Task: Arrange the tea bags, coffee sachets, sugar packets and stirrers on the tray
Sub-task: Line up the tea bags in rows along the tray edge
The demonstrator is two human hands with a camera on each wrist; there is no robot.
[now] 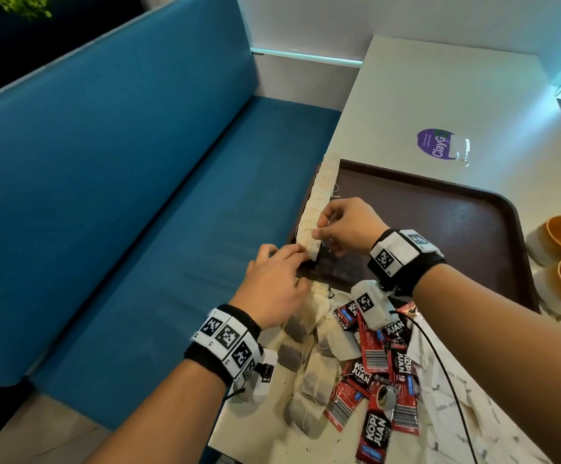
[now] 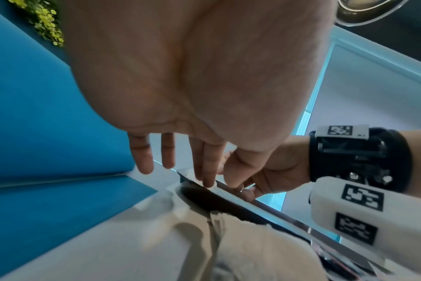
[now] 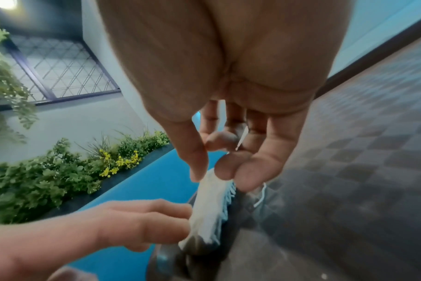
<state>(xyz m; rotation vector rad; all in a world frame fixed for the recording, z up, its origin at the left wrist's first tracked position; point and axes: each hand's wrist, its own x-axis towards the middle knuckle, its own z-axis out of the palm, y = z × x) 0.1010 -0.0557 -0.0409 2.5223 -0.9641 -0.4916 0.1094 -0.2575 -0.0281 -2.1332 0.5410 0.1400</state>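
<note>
My right fingers (image 1: 319, 229) pinch tea bag (image 1: 314, 244) into row (image 1: 319, 195) at tray's (image 1: 473, 209) nine o'clock rim; left fingers (image 1: 292, 254), straight, steady row end so it stays upright.

1. Both forearms are bare, with no sleeves.
2. The left wrist (image 1: 230, 343) wears a black band carrying white blocks printed with black square-code markers.
3. The right wrist (image 1: 406, 259) wears a matching black band; a white camera housing (image 1: 374, 308) with a marker hangs beneath it, trailing a thin black cable (image 1: 446, 373).
</note>
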